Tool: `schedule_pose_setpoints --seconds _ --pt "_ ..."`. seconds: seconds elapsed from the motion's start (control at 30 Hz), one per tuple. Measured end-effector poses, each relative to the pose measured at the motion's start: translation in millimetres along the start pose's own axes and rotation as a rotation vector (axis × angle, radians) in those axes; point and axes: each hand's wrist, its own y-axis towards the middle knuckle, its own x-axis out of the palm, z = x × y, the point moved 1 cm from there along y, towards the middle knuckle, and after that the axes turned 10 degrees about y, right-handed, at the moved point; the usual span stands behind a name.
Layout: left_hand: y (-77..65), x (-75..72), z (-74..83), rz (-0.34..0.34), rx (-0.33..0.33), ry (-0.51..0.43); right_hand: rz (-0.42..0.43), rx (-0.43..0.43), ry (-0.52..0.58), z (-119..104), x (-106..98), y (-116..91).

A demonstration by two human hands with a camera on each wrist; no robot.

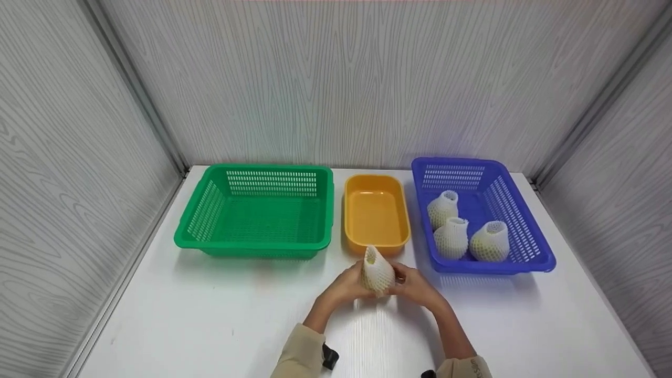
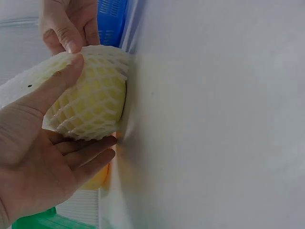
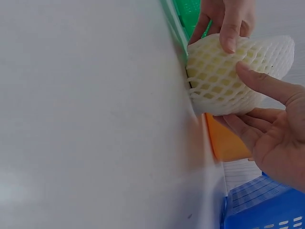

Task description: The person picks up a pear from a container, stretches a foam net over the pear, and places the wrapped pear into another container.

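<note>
Between both hands stands a yellowish round fruit in a white foam net (image 1: 378,274), close over the white table in front of the orange tray. My left hand (image 1: 348,284) holds it from the left, its thumb laid along the net and its fingers around the underside, as the left wrist view shows. From the other side my right hand (image 3: 279,129) grips the same netted fruit (image 3: 214,76), thumb across the mesh and fingers beneath. The net's open, narrowed end points up; yellow skin (image 2: 95,98) shows through the mesh.
Behind the hands is an orange tray (image 1: 378,242). A green basket (image 1: 254,245) stands to the left. On the right, a blue basket (image 1: 491,268) contains three netted fruits (image 1: 490,242) near its front and left side. Grey wood-grain walls (image 1: 325,84) enclose the white table (image 1: 210,315).
</note>
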Motion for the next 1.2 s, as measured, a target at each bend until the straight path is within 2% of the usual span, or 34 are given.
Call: schedule_pose_setpoints --seconds 0.2,0.37,0.43,0.57,0.63,0.7,0.83,1.0,1.1,1.2 --pt "0.8 -2.3 5.4 0.012 -0.063 -0.114 0.084 0.054 0.114 -6 -2 -4" --pt "2.2 -8.1 15.4 0.053 -0.128 -0.181 0.217 0.007 0.166 -19 -5 -4" --pt "1.8 -7.7 18.1 0.074 -0.127 -0.191 0.269 -0.027 0.183 -21 -7 -3" --pt "1.3 -4.3 22.9 0.145 -0.078 -0.220 0.370 -0.007 0.279 -14 -9 2" --pt "2.0 -2.8 25.5 0.176 -0.059 -0.241 0.418 0.004 0.298 -10 -9 4" --pt "3.5 -1.9 27.7 0.205 -0.068 -0.269 0.455 -0.005 0.293 -7 -8 6" --pt "5.7 -3.4 31.6 0.249 -0.121 -0.370 0.469 -0.050 0.282 -9 -6 7" --pt "8.2 -6.3 34.2 0.268 -0.138 -0.515 0.456 -0.047 0.333 -12 -3 9" --pt "7.9 -8.2 37.2 0.260 -0.128 -0.547 0.457 -0.036 0.346 -13 0 10" --pt "4.0 -16.2 48.2 0.249 -0.090 -0.551 0.453 -0.003 0.328 -16 2 11"
